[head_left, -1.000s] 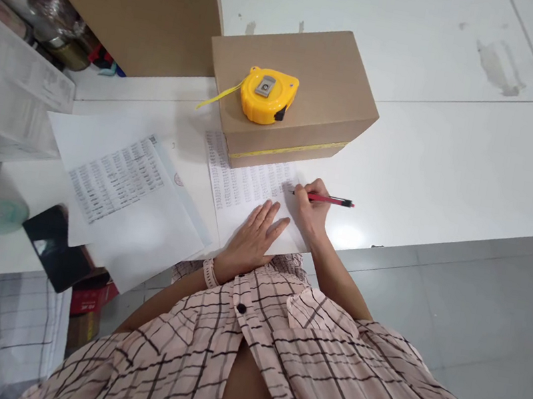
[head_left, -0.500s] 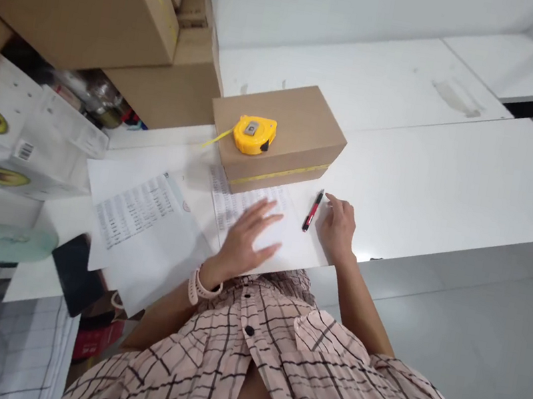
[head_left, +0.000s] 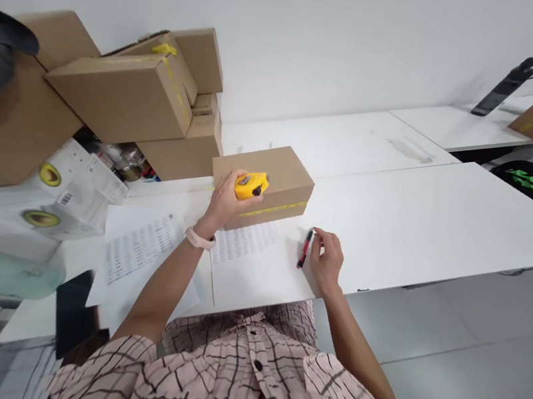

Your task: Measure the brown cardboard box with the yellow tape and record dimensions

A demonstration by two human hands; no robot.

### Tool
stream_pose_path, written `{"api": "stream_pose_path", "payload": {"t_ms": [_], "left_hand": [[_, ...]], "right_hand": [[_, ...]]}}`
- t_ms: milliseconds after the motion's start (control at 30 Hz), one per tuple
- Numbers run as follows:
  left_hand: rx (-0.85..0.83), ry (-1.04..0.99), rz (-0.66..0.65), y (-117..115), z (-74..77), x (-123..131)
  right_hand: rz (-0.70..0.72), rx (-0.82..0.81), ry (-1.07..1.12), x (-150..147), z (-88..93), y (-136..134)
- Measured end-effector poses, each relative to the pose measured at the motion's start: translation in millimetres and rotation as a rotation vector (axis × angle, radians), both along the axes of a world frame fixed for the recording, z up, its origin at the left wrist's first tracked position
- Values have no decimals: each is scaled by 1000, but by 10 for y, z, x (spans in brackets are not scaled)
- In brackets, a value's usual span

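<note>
Two bare hands, head view | left hand (head_left: 223,202): grasping yellow tape measure (head_left: 249,187), digits wrapped round it, at front top edge of cardboard box (head_left: 287,168); tape-to-box contact unclear | right hand (head_left: 329,258): released, half curled, on white table (head_left: 403,228), just beside red-and-black pen (head_left: 306,249) | printed sheet (head_left: 245,245): partly under box

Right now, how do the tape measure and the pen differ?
The tape measure is mainly yellow, while the pen is red and black. The tape measure is chunky and rounded; the pen is thin and straight. The tape measure is in the grip of the left hand, whereas the pen lies beside the right hand. Both have some black on them.
</note>
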State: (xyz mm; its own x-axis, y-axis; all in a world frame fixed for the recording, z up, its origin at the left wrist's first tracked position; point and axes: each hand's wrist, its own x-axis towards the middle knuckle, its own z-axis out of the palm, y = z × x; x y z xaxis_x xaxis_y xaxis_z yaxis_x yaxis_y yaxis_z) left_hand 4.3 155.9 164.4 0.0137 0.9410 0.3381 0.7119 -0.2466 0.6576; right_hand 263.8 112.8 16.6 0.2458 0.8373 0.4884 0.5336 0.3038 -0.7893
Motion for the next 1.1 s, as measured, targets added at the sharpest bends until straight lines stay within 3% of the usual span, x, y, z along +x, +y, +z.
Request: {"api": "stream_pose_path", "payload": {"t_ms": [67, 133, 200, 267, 433, 600, 733, 867, 967, 1100], "left_hand": [[-109, -63, -100, -184, 113, 70], [-208, -50, -191, -338, 215, 112], [-239, -3, -220, -427, 279, 105], [-250, 12, -208, -455, 302, 47], [-338, -93, -158, -369, 305, -227], [-308, -7, 113, -132, 391, -710], [-383, 19, 147, 42, 466, -1262], [-476, 72, 157, 84, 520, -1659], [-507, 100, 145, 100, 539, -1734], [-494, 102, 81, 186, 522, -1629]], "right_hand": [[164, -45, 239, -120, 325, 12], [431, -183, 494, -242, 664, 39], [607, -273, 608, -353, 927, 73], [691, -319, 649, -453, 1080, 114], [725, -307, 668, -587, 1278, 436], [553, -189, 584, -397, 1545, 1231], [357, -258, 469, -173, 1504, 1741], [215, -364, 392, -40, 1297, 1896], [225, -469, 313, -49, 1203, 1892], [302, -544, 215, -160, 1206, 1844]]}}
